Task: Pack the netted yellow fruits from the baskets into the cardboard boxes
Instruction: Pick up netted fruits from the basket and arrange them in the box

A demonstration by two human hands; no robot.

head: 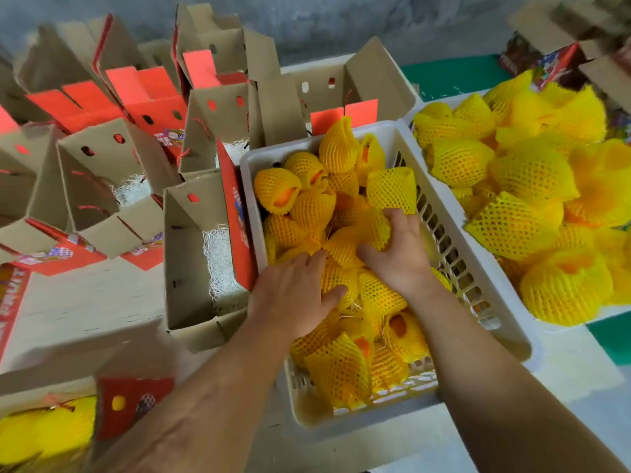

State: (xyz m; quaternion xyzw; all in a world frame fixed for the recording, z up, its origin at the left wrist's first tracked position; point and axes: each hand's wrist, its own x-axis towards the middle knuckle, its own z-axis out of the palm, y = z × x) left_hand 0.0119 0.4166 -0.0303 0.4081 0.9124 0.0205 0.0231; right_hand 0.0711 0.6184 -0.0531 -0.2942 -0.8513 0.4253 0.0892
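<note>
The netted fruits fill the white basket, whose left wall touches an open cardboard box lined with shredded paper, likely set close for short transfers. The left hand curls round one fruit mid-basket; the right hand grips another by the right wall.

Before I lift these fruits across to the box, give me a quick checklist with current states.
1. Left hand holds a netted fruit: ok, fingers curl round it.
2. Right hand holds a netted fruit: ok.
3. Nearest box open: ok, flaps up.
4. Shredded padding inside: ok.
5. Box free of fruit: ok.
6. Nets fully cover the held fruits: cannot tell.
</note>
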